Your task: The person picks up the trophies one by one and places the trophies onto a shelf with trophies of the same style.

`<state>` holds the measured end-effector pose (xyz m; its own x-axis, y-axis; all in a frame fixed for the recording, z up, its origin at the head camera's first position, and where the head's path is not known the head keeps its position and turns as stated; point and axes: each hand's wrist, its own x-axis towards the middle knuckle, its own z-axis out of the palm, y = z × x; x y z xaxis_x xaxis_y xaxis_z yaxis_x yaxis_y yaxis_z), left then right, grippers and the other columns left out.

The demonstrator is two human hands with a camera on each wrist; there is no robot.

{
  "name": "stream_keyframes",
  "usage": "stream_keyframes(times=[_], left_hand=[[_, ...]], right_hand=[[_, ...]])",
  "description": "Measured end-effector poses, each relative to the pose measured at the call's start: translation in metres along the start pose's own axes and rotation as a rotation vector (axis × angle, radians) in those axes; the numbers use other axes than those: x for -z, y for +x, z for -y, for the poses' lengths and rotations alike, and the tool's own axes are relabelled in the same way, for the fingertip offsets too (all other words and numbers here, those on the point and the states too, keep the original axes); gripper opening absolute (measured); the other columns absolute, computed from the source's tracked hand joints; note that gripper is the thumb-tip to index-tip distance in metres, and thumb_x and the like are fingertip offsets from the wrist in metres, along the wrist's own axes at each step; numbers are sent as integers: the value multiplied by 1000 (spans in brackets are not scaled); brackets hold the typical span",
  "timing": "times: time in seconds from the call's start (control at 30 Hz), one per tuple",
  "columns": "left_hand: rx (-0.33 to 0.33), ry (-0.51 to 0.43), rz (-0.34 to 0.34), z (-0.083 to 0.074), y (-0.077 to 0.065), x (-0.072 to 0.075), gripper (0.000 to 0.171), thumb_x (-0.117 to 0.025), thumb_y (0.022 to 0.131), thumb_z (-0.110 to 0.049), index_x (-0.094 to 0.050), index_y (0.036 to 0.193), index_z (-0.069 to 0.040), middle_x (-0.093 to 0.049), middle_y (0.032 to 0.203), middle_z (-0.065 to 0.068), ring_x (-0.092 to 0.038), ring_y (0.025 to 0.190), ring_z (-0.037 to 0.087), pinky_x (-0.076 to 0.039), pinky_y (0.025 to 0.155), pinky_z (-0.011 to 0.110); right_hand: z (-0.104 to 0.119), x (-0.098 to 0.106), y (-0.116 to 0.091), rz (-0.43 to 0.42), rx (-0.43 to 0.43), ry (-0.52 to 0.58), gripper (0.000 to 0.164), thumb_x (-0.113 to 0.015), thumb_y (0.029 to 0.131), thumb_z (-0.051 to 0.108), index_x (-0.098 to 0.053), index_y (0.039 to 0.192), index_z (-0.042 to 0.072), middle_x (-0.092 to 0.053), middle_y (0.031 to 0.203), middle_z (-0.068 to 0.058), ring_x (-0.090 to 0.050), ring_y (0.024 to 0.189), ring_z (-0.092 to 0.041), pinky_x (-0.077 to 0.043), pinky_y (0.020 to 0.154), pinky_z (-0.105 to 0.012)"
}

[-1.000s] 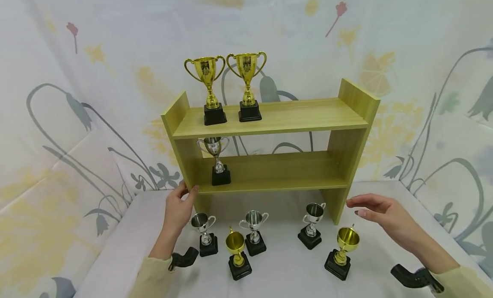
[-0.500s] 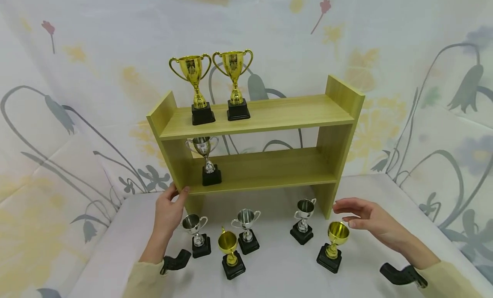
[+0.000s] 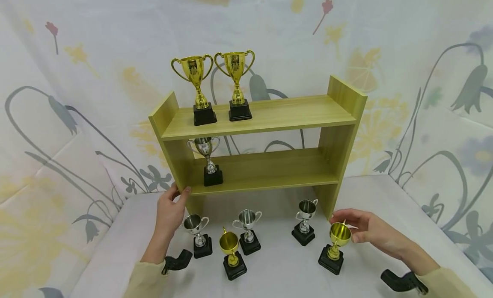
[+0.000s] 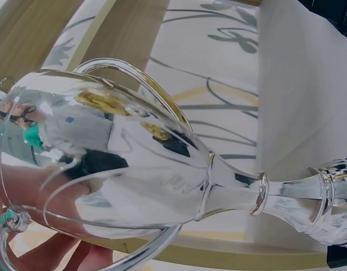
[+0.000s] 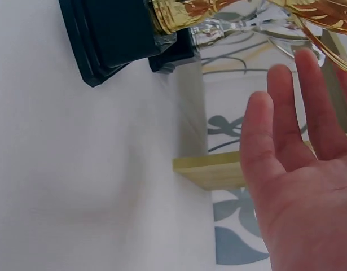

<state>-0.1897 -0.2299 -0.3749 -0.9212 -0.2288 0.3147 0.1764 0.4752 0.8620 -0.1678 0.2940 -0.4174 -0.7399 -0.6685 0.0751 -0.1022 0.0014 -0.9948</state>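
The right hand (image 3: 363, 226) has its fingers extended and spread loosely around the far side of a gold cup (image 3: 340, 234), with the thumb on the near right; whether skin meets metal I cannot tell. That cup stands upright on its black base on the white table (image 3: 281, 268), just left of the right hand. Beyond the fingertips, farther left, a small silver cup (image 3: 304, 226) stands near the foot of the wooden shelf (image 3: 289, 113). The left hand (image 3: 168, 213) grips the shelf's left side board, thumb at the front and fingers on the outside. Just right of the left wrist stands a second silver cup (image 3: 199, 239), which fills much of the left wrist view; farther right are another gold cup (image 3: 232, 257) and a third silver cup (image 3: 249, 234). Above the left hand, a taller silver cup (image 3: 209, 164) stands on the middle board, and higher again two tall gold trophies (image 3: 237, 85) stand side by side on the top board.
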Motion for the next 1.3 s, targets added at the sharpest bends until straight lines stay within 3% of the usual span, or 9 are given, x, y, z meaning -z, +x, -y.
stream_keyframes(times=[0.33,0.7,0.97,1.3], left_hand=[[8,-15,13,1,1,1,41,-59,100,-21,-58,137,-3,-58,133,22,-51,128,37,-46,96,55],[-1,-1,1,1,0,1,40,-59,100,-20,-59,136,-3,-60,130,23,-53,126,36,-47,94,55],[-1,-1,-8,-1,0,0,39,-59,100,-20,-59,135,-2,-60,129,24,-53,125,38,-47,94,55],[5,-6,-5,1,1,0,40,-60,100,-20,-59,136,-3,-60,130,23,-53,126,36,-47,95,54]], right_hand=[[-5,-7,4,66,-82,12,44,-65,94,9,-60,134,24,-63,131,-7,-61,114,-19,-49,94,-31],[-11,-8,4,125,-83,60,42,-59,90,-5,-65,128,12,-67,124,-10,-63,113,-17,-47,94,-27],[-14,-9,5,109,-121,-13,36,-60,90,-4,-55,125,-13,-70,118,-13,-65,111,-18,-48,90,-26],[-20,-12,7,107,-94,-30,32,-61,91,-7,-55,121,-15,-68,115,-22,-65,109,-18,-50,90,-27]])
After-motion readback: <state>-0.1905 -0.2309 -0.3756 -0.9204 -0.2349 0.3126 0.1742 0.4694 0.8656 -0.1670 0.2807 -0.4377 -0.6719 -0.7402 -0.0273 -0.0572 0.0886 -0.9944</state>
